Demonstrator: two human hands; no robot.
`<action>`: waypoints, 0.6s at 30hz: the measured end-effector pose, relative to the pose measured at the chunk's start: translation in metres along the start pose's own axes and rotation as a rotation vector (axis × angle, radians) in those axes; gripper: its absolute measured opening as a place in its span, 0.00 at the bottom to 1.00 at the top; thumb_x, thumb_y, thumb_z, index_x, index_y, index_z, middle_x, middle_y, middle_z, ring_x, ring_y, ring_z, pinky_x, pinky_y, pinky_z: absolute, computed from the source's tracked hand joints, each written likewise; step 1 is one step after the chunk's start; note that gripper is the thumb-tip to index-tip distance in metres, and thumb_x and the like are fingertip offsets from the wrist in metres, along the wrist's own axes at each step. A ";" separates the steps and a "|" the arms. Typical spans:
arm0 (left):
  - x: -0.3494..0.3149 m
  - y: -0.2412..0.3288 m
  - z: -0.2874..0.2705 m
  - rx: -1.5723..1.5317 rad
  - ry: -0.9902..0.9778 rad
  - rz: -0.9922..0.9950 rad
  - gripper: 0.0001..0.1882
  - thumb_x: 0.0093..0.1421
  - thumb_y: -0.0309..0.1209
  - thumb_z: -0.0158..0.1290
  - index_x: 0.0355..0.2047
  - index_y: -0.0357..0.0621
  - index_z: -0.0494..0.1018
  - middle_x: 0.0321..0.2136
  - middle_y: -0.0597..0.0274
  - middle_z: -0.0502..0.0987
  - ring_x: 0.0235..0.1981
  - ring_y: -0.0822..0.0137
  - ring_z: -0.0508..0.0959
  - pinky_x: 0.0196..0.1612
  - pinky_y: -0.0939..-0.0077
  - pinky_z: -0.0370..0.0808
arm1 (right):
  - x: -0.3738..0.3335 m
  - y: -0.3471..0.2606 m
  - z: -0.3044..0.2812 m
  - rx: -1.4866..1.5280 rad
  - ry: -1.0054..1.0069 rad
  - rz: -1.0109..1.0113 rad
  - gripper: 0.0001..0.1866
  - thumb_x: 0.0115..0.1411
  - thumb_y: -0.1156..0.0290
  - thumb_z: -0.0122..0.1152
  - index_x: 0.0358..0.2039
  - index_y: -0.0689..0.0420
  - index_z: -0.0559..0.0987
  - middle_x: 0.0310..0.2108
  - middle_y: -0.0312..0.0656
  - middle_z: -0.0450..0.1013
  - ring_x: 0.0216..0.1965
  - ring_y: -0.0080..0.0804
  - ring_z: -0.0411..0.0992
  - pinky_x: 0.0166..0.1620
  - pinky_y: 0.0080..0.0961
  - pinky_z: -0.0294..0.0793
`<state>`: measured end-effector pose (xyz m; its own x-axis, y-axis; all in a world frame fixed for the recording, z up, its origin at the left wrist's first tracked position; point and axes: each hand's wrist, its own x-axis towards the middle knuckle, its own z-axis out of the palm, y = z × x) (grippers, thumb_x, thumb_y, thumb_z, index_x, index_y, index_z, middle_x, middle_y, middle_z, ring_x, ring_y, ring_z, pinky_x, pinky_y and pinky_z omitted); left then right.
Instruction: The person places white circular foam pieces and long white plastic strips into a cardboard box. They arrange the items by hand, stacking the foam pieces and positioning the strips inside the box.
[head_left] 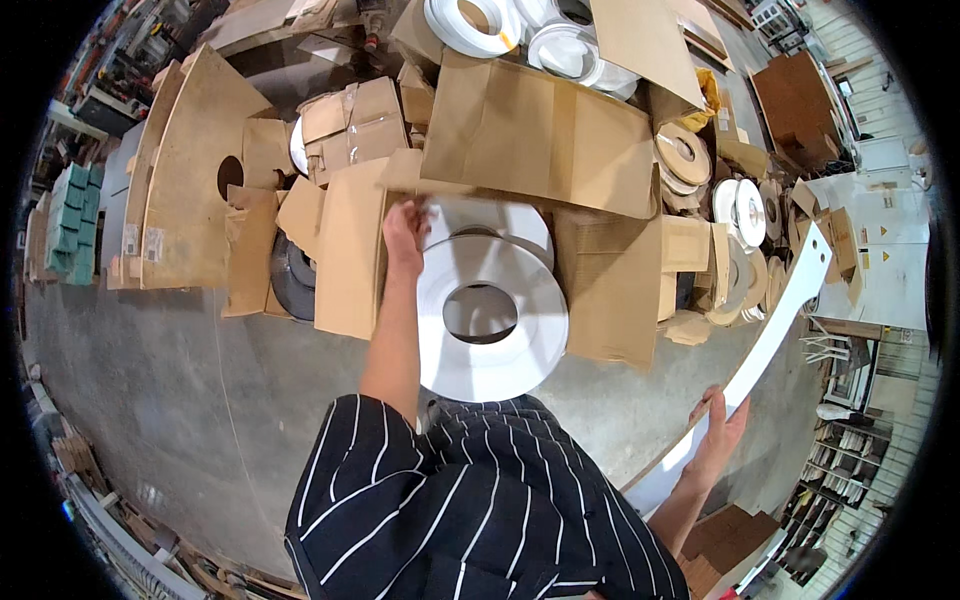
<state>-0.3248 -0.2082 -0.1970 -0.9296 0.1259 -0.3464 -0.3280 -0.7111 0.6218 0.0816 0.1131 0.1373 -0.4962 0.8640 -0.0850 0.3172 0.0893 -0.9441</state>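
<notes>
My right hand (pixel 715 437) is closed round a long, narrow white board (pixel 765 345), which slants up to the right and widens into an end with small holes. Ahead of me, my left hand (pixel 404 238) reaches into an open cardboard box (pixel 352 245), at the inner left side beside the rolls. Its fingertips are blurred, so whether they grip anything is unclear. A large white edge-banding roll (pixel 540 335) with a round hole in its middle leans at the box's near side. Behind it, partly covered, is another white roll (pixel 530 228).
More white rolls (pixel 470 25) lie in an upper cardboard box (pixel 540 130). Stacked rolls (pixel 740 210) stand to the right. At left are a wooden panel (pixel 195 170) and a dark roll (pixel 292 280) in a carton. Grey concrete floor (pixel 270 370) surrounds me.
</notes>
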 end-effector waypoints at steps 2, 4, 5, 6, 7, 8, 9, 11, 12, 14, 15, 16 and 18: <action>0.012 0.022 0.036 0.218 0.039 0.029 0.22 0.69 0.24 0.56 0.62 0.38 0.74 0.52 0.61 0.83 0.46 0.69 0.83 0.45 0.75 0.79 | 0.007 -0.006 0.015 -0.045 0.013 -0.032 0.22 0.71 0.63 0.70 0.59 0.56 0.73 0.37 0.36 0.75 0.32 0.22 0.72 0.34 0.21 0.71; 0.043 0.029 0.045 0.300 -0.048 0.057 0.30 0.68 0.21 0.56 0.71 0.40 0.69 0.57 0.62 0.81 0.52 0.68 0.82 0.55 0.71 0.81 | 0.010 -0.016 0.026 0.044 -0.029 0.009 0.23 0.71 0.65 0.70 0.60 0.57 0.72 0.38 0.37 0.76 0.33 0.23 0.74 0.35 0.21 0.73; 0.060 0.031 0.045 0.276 -0.153 0.068 0.33 0.68 0.20 0.57 0.74 0.41 0.66 0.59 0.61 0.81 0.54 0.66 0.82 0.58 0.68 0.81 | 0.014 -0.016 0.026 0.044 -0.056 -0.009 0.24 0.71 0.65 0.71 0.61 0.57 0.72 0.38 0.37 0.77 0.32 0.23 0.74 0.36 0.21 0.74; 0.065 0.032 0.049 0.256 -0.261 0.067 0.37 0.68 0.20 0.58 0.77 0.43 0.63 0.60 0.61 0.80 0.56 0.65 0.82 0.61 0.66 0.81 | 0.014 -0.010 0.024 0.041 -0.074 -0.017 0.24 0.71 0.64 0.71 0.61 0.58 0.73 0.38 0.37 0.77 0.32 0.23 0.73 0.36 0.21 0.74; 0.069 0.031 0.052 0.285 -0.241 0.077 0.37 0.69 0.21 0.60 0.76 0.44 0.63 0.60 0.62 0.80 0.55 0.66 0.82 0.60 0.66 0.81 | 0.015 -0.006 0.021 0.039 -0.093 -0.024 0.25 0.71 0.63 0.71 0.62 0.58 0.73 0.39 0.37 0.77 0.31 0.23 0.73 0.37 0.22 0.74; 0.071 0.030 0.056 0.314 -0.221 0.089 0.36 0.69 0.23 0.61 0.76 0.46 0.64 0.60 0.62 0.80 0.54 0.66 0.82 0.58 0.66 0.82 | 0.016 -0.004 0.015 0.036 -0.130 -0.017 0.26 0.71 0.64 0.71 0.63 0.59 0.72 0.41 0.38 0.79 0.35 0.25 0.76 0.42 0.23 0.77; 0.072 0.028 0.056 0.344 -0.197 0.097 0.36 0.69 0.24 0.63 0.75 0.47 0.64 0.60 0.63 0.80 0.54 0.66 0.82 0.57 0.67 0.82 | 0.016 0.003 0.015 0.004 -0.123 -0.050 0.25 0.70 0.66 0.71 0.63 0.59 0.72 0.41 0.39 0.79 0.35 0.25 0.77 0.43 0.24 0.77; 0.072 0.028 0.051 0.385 -0.081 0.049 0.34 0.70 0.26 0.63 0.74 0.47 0.66 0.60 0.65 0.80 0.53 0.68 0.82 0.54 0.70 0.82 | 0.017 0.018 0.015 -0.059 -0.111 -0.117 0.25 0.70 0.71 0.71 0.62 0.59 0.71 0.41 0.42 0.80 0.36 0.27 0.78 0.44 0.26 0.78; 0.075 0.027 0.044 0.406 -0.024 0.028 0.33 0.70 0.27 0.63 0.73 0.47 0.66 0.60 0.66 0.80 0.52 0.68 0.82 0.53 0.71 0.81 | 0.017 0.025 0.013 -0.167 -0.131 -0.112 0.22 0.70 0.71 0.70 0.59 0.60 0.72 0.41 0.42 0.82 0.39 0.28 0.80 0.48 0.27 0.79; 0.073 0.019 0.024 0.424 -0.083 0.106 0.28 0.71 0.27 0.62 0.69 0.46 0.68 0.59 0.67 0.81 0.52 0.70 0.82 0.50 0.74 0.80 | 0.023 0.053 -0.004 -0.201 -0.314 -0.012 0.19 0.70 0.71 0.69 0.57 0.61 0.74 0.41 0.41 0.82 0.41 0.28 0.80 0.49 0.27 0.79; 0.066 0.013 0.020 0.431 -0.118 0.132 0.26 0.71 0.28 0.62 0.67 0.46 0.69 0.58 0.68 0.81 0.52 0.71 0.82 0.48 0.75 0.79 | 0.023 0.074 -0.017 -0.222 -0.396 0.044 0.18 0.70 0.71 0.69 0.56 0.61 0.75 0.40 0.40 0.83 0.42 0.28 0.80 0.50 0.27 0.79; 0.059 0.006 0.017 0.485 -0.093 0.152 0.22 0.71 0.28 0.62 0.62 0.43 0.72 0.54 0.64 0.82 0.49 0.70 0.82 0.49 0.73 0.79 | 0.023 0.104 -0.028 -0.233 -0.419 0.113 0.16 0.69 0.71 0.68 0.54 0.62 0.77 0.39 0.40 0.83 0.42 0.27 0.80 0.49 0.27 0.78; 0.037 -0.002 0.013 0.598 -0.041 0.186 0.14 0.71 0.29 0.61 0.52 0.36 0.77 0.46 0.56 0.85 0.43 0.67 0.82 0.49 0.69 0.79 | 0.012 0.143 -0.043 -0.334 -0.484 0.186 0.15 0.67 0.66 0.72 0.49 0.62 0.83 0.37 0.40 0.84 0.40 0.27 0.80 0.47 0.28 0.78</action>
<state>-0.3604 -0.1937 -0.2017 -0.9819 0.0728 -0.1749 -0.1867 -0.2149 0.9586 0.1555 0.1578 0.0145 -0.6938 0.5643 -0.4475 0.6308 0.1765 -0.7556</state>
